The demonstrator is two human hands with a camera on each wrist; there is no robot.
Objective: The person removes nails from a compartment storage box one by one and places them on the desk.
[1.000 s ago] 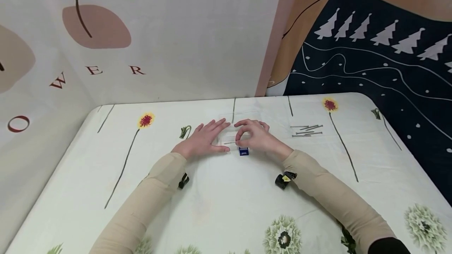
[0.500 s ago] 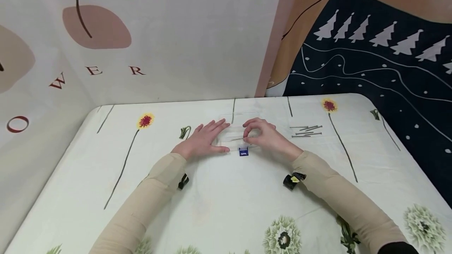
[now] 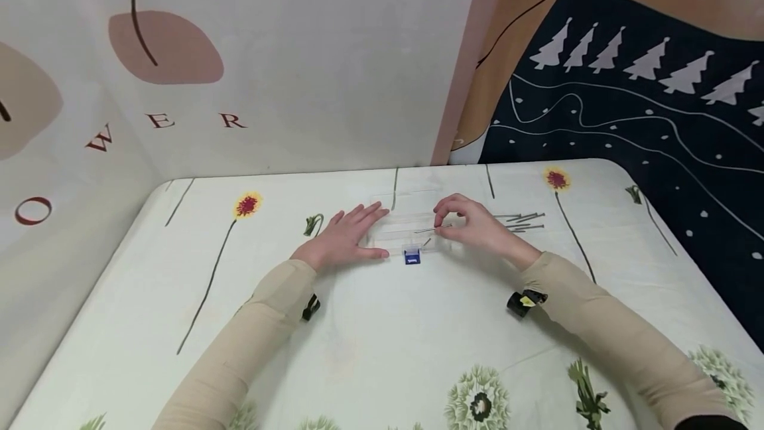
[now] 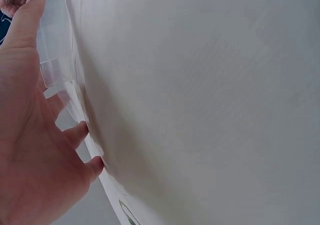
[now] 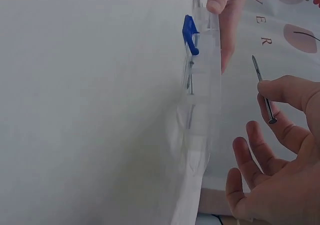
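Observation:
A clear plastic box with a blue latch on its near side lies at the middle of the table. My left hand rests at its left end, fingers spread and straight, the thumb touching the box's wall in the left wrist view. Over the box's right part, my right hand pinches a steel nail between thumb and index finger, its point towards the left hand. Through the clear wall in the right wrist view, another nail shows inside the box, near the blue latch.
Several loose nails lie on the table right of the box, partly behind the right hand. A white cloth printed with flowers covers the table. A pale fabric wall stands behind it, and a dark printed cloth hangs at the right.
My right hand has moved to the right and slightly away from me, carrying the pinched nail from over the box's middle to its right part. The left hand has stayed in place.

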